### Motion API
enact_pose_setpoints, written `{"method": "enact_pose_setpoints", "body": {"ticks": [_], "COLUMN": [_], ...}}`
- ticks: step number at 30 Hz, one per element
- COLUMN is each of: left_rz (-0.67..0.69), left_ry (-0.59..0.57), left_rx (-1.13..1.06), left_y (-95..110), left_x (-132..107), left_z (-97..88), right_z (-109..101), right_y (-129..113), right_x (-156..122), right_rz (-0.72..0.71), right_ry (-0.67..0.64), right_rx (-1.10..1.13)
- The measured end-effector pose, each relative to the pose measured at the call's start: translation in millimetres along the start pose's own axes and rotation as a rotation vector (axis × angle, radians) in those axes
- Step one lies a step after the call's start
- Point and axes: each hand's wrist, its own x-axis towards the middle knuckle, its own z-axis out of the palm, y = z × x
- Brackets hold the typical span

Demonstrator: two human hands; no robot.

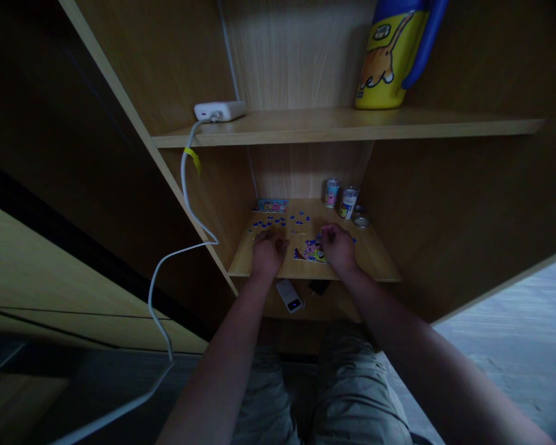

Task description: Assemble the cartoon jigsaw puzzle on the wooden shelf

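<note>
I am working at a wooden shelf, where a partly joined puzzle is lying near the front edge, between my hands. My right hand is curling over the puzzle's right side and hiding some of it; its thumb and fingertips are bending close together, but I cannot tell whether they are gripping a piece. My left hand is hanging low to the left of the puzzle, fingers loosely bent, and I cannot tell whether it is holding anything. Loose pieces, mostly blue, are lying scattered behind my hands. A picture card is lying at the back left. Two cans, a pink and blue can and a paler can, are standing at the back right, with round lids lying beside them. Above, a white box with a cable and a yellow mug are sitting on another shelf.
</note>
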Motion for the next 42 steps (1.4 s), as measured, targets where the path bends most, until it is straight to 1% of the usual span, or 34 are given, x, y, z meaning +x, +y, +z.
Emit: {"method": "enact_pose_setpoints", "body": {"ticks": [4,6,8,14,19,23,26,28,32,35,37,42], "left_rz": [0.005,-0.002,-0.008,-0.042,-0.025,-0.022,-0.028,-0.032,-0.039,-0.032,-0.026,-0.047], "left_ry": [-0.04,-0.077,-0.099,-0.091,-0.084,-0.07,-0.078,-0.108,-0.181,-0.167,-0.178,-0.227], "left_rx": [0.092,0.168,0.211,0.286,0.265,0.208,0.164,0.115,-0.096,-0.279,-0.379,-0.497], "left_y": [5,8,11,11,5,0,-1,0,1,-1,-2,-5], "left_x": [-1,-2,-2,-1,0,2,2,2,-1,-2,-1,-1], "left_z": [-3.7,-5.0,-5.8,-4.2,-1.7,-0.6,-1.4,-2.6,-5.9,-9.3,-11.5,-12.6], "right_z": [1,2,3,6,9,10,9,8,7,5,3,-2], "right_y": [-1,-3,-5,-1,6,7,5,4,0,-5,-9,-22], "right_x": [-3,-5,-7,-7,-4,-2,-2,-2,-2,-3,-4,-9], "right_rz": [0.08,0.106,0.111,0.07,0.018,-0.076,-0.099,-0.107,-0.148,-0.202,-0.252,-0.394], "right_ry": [0.064,0.073,0.077,0.082,0.105,0.102,0.09,0.068,0.022,-0.03,-0.075,-0.184], "right_rx": [-0.193,-0.283,-0.32,-0.245,-0.198,-0.142,-0.104,-0.08,-0.041,-0.027,-0.015,-0.028]}}
